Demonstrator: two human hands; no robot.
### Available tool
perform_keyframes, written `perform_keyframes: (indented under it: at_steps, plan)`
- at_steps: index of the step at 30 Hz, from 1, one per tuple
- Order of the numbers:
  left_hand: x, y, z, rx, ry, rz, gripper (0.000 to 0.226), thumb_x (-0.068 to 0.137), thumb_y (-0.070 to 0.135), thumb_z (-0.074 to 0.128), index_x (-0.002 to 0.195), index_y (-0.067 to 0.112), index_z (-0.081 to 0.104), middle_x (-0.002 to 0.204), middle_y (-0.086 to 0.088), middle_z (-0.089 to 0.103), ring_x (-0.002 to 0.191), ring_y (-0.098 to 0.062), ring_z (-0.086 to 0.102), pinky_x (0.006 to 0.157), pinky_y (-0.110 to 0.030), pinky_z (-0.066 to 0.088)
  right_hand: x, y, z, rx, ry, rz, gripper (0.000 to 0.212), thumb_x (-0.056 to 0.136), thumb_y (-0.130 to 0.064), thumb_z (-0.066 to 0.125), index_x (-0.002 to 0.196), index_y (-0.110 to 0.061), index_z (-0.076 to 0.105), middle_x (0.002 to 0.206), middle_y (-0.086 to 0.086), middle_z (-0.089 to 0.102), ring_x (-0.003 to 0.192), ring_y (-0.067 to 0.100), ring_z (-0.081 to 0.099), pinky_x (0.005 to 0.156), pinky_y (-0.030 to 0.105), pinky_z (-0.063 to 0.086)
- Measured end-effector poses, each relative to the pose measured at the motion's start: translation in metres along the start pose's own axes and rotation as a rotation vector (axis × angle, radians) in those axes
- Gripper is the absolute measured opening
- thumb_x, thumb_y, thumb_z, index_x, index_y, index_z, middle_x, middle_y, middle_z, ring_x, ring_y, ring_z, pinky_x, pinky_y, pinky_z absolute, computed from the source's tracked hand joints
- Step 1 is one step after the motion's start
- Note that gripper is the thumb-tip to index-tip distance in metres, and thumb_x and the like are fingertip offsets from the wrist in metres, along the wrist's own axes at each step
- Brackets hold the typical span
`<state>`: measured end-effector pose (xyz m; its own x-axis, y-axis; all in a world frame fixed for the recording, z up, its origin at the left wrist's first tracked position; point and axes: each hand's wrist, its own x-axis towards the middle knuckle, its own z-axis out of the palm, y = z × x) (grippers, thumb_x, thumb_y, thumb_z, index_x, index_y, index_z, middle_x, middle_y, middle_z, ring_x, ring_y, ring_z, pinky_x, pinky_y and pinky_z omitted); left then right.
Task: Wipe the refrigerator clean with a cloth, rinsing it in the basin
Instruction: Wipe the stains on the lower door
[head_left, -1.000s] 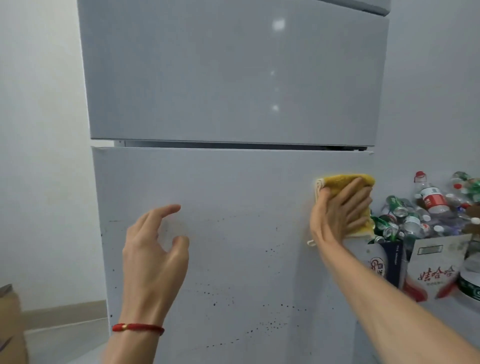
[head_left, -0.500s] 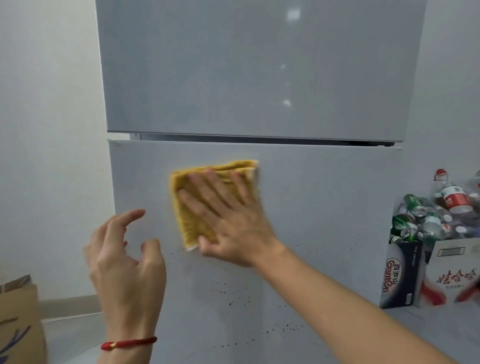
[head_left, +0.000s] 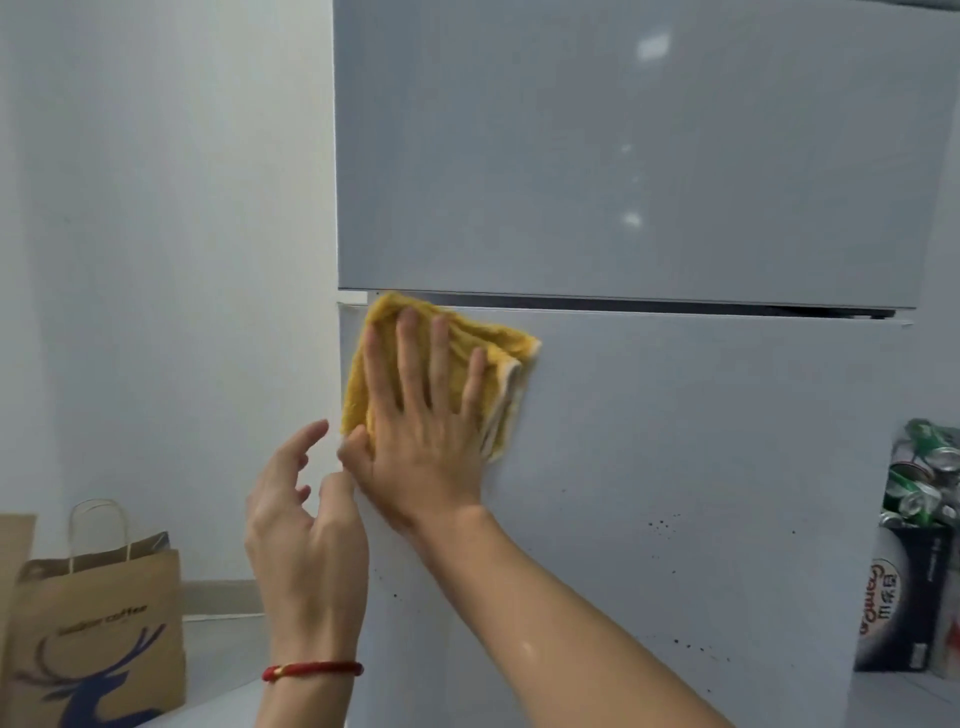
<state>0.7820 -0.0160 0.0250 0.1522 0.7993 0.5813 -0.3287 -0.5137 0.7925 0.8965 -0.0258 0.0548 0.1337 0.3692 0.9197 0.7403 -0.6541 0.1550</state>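
Head view: I see the right hand (head_left: 421, 441) pressing the yellow cloth (head_left: 441, 364) flat against the refrigerator (head_left: 675, 467), fingers straight and spread. The cloth sits at the upper left corner of the lower door (head_left: 701, 441), its top edge touching the gap under the upper door (head_left: 597, 156). The left hand (head_left: 306, 525) hovers at the door's left edge, fingers loosely curled, grasping nothing. Dark specks mark the lower door. A paper bag (head_left: 98, 634) stands left of the refrigerator; a box of cans (head_left: 919, 571) stands right.
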Motion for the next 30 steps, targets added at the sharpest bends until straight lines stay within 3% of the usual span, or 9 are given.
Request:
perform_keyframes:
  at_steps: [4,7,10,12,14,16,21,24,30]
  plan:
    - [0.003,-0.002,-0.007,-0.023,0.059,-0.041,0.045,0.089,0.022,0.049,0.131,0.031,0.063,0.13,-0.001,0.06,0.12,-0.019,0.055,0.095,-0.037,0.044,-0.02,0.0,0.013,-0.098,-0.102,-0.465,0.08,0.097,-0.048,0.048,0.166,-0.02,0.02,0.175,0.005,0.003,0.161,0.028,-0.005,0.128,0.058,-0.005]
    - [0.003,-0.005,-0.004,-0.031,0.065,-0.07,0.046,0.089,0.022,0.049,0.131,0.032,0.062,0.131,-0.001,0.06,0.122,-0.017,0.054,0.1,-0.044,0.047,-0.037,0.061,0.0,-0.099,-0.086,-0.451,0.089,0.088,-0.05,0.053,0.166,-0.025,0.019,0.175,0.002,0.008,0.162,0.026,0.002,0.128,0.058,0.0]
    - [0.005,-0.012,-0.009,-0.015,0.035,-0.082,0.045,0.091,0.019,0.05,0.133,0.033,0.06,0.132,0.005,0.059,0.124,-0.015,0.053,0.102,-0.046,0.049,-0.071,0.129,-0.011,-0.126,-0.004,-0.115,0.086,0.092,-0.054,0.045,0.166,-0.02,0.018,0.174,0.011,0.009,0.161,0.035,0.005,0.125,0.064,0.005]
    - [0.01,-0.019,-0.015,0.018,-0.01,-0.087,0.046,0.095,0.01,0.052,0.135,0.032,0.059,0.134,0.006,0.058,0.125,-0.017,0.054,0.103,-0.046,0.049,-0.089,0.15,-0.013,-0.066,0.035,0.302,0.084,0.097,-0.055,0.031,0.167,-0.013,0.012,0.173,0.018,0.004,0.16,0.04,0.001,0.124,0.068,0.004]
    - [0.014,-0.023,-0.019,0.064,-0.059,-0.095,0.048,0.096,0.006,0.051,0.137,0.03,0.057,0.135,0.006,0.057,0.127,-0.016,0.052,0.104,-0.045,0.047,-0.086,0.131,-0.008,0.007,0.085,0.705,0.083,0.098,-0.054,0.024,0.166,-0.011,0.003,0.173,0.02,0.0,0.159,0.042,-0.002,0.122,0.071,0.006]
    - [0.015,-0.023,-0.021,0.074,-0.093,-0.097,0.047,0.098,0.006,0.048,0.139,0.028,0.056,0.137,0.007,0.057,0.127,-0.012,0.05,0.106,-0.043,0.044,-0.069,0.086,-0.004,0.086,0.107,0.833,0.085,0.098,-0.055,0.025,0.166,-0.01,0.002,0.173,0.021,-0.001,0.159,0.044,-0.003,0.12,0.073,0.007]
    - [0.009,-0.02,-0.018,0.045,-0.063,-0.069,0.045,0.093,0.035,0.046,0.134,0.027,0.061,0.133,0.008,0.061,0.126,-0.014,0.054,0.107,-0.043,0.045,-0.069,-0.031,0.026,-0.012,-0.032,0.028,0.086,0.096,-0.049,0.05,0.167,-0.016,0.013,0.174,0.011,0.004,0.16,0.037,-0.003,0.126,0.063,-0.003]
    - [0.005,-0.024,-0.015,0.064,0.038,-0.017,0.037,0.097,0.037,0.049,0.13,0.028,0.063,0.126,0.004,0.064,0.122,-0.017,0.057,0.104,-0.05,0.048,-0.085,-0.037,0.038,-0.066,-0.125,-0.339,0.087,0.095,-0.044,0.06,0.166,-0.016,0.018,0.175,0.001,0.009,0.161,0.023,-0.012,0.13,0.051,-0.001]
    - [-0.018,-0.02,0.007,0.091,0.084,0.037,0.046,0.087,0.024,0.047,0.13,0.028,0.061,0.13,0.007,0.057,0.129,-0.02,0.05,0.107,-0.052,0.044,-0.126,0.111,0.007,-0.076,-0.034,-0.18,0.089,0.089,-0.048,0.052,0.166,-0.02,0.019,0.174,0.005,0.011,0.161,0.027,0.008,0.128,0.058,0.005]
